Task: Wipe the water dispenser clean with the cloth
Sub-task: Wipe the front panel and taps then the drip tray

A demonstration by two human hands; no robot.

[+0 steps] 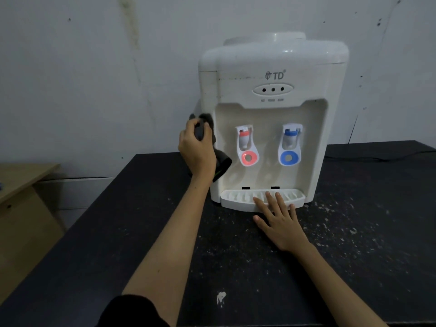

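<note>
One water dispenser [271, 109], two taps: one red [245, 142], one blue [290, 140]. Three indicator lights [273, 89]. One drip tray [238, 199]. One cloth [219, 166]. Two hands: left hand [194, 149], right hand [278, 220]. One black table [354, 244].

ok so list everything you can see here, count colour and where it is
water dispenser: one, white, at the back of the table against the wall
hot tap: one, red, left side of the dispenser's recess
cold tap: one, blue, right side of the recess
drip tray: one, white, at the dispenser's foot
cloth: one, dark, against the dispenser's left front edge
table: one, black with white flecks, under the dispenser
cable: one, black, on the table right of the dispenser
desk: one, light wood, far left
wall: one, grey, stained, behind everything
left hand: one, grips the cloth
right hand: one, flat, fingers resting on the drip tray
</note>
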